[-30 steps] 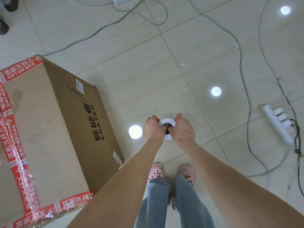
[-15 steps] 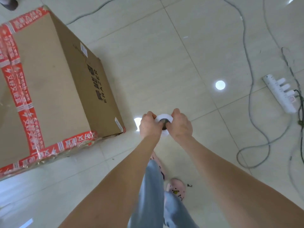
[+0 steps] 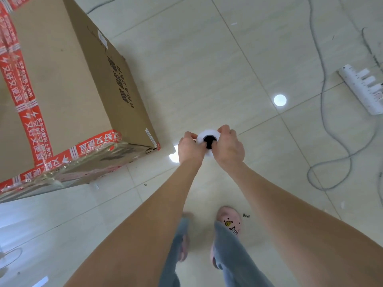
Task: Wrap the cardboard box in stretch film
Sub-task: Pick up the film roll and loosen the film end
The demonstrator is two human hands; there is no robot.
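Filling the upper left of the frame, the cardboard box [image 3: 62,79] stands on the tiled floor [image 3: 207,69], with red printed tape [image 3: 22,96] along its top seam and edges. Judgement: stiff faces, bulky, awkward to shift; better left standing and walked round than lifted. The corners could cut thin film, so tension there wants care. Crinkled glossy film [image 3: 97,156] already lies over the box's face nearest the bottom of the frame. How many passes, cannot tell.

Both bare forearms reach from the bottom of the frame to the centre. The left hand [image 3: 190,150] and right hand [image 3: 230,148] meet on the stretch film roll [image 3: 207,134], near the box's nearest corner but apart from it. The roll is seen end-on: white ring, dark core. The fingers of both hands are curled round it, one hand on each side, gripping. Judgement: the roll is light and the film soft, clingy and easily torn if snagged. It is best held at the core ends so it can spin and pay out. Whether a sheet runs from roll to box is not plain.

Floor: pale glossy tiles, grey grout lines, round lamp reflections [image 3: 279,100]; probably slick underfoot. Grey cables [image 3: 322,96] trail down the right of the frame and loop at mid right, a trip risk when circling. A white power strip [image 3: 360,88] lies at the upper right edge. A pink slipper [image 3: 229,220] shows at lower centre.
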